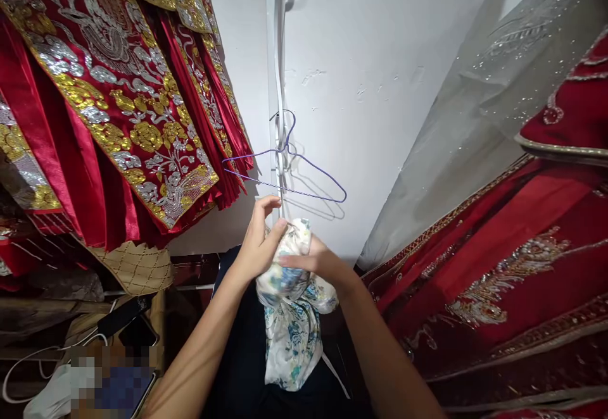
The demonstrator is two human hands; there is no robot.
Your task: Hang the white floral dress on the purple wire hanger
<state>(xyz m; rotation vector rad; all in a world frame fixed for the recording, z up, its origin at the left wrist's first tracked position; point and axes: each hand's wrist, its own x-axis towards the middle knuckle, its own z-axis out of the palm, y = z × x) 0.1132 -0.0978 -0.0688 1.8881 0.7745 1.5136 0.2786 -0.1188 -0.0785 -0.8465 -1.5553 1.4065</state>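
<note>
Left hand: the left hand [259,248] is raised in front of the white wall [380,90], fingers curled and pinching the top of a floral cloth [289,318], with the thumb tip lifted above the bundle.
Right hand: the right hand [316,264] lies across the cloth from the other side, fingers pressed together and closed over the bunched upper part, touching the left hand's fingertips.
Floral cloth: a white fabric with blue-green flowers, gathered into a knot between the two hands; the rest hangs down below them, in front of dark clothing.
Wire hanger: a purple wire hanger [304,178] hangs bare just above the hands, its hook caught on a white vertical strip [278,58] on the wall; it is apart from both hands.
Left of the hands: red robes with gold and silver embroidery [118,102] hang in overlapping layers; beneath them sits a tan quilted piece [137,267].
Right of the hands: a grey sheer sequinned fabric [484,109] slopes down, and below it spreads a red embroidered garment [513,280].
Lower left: a dark phone [126,318] and a white cable [28,368] lie on a cluttered surface.
</note>
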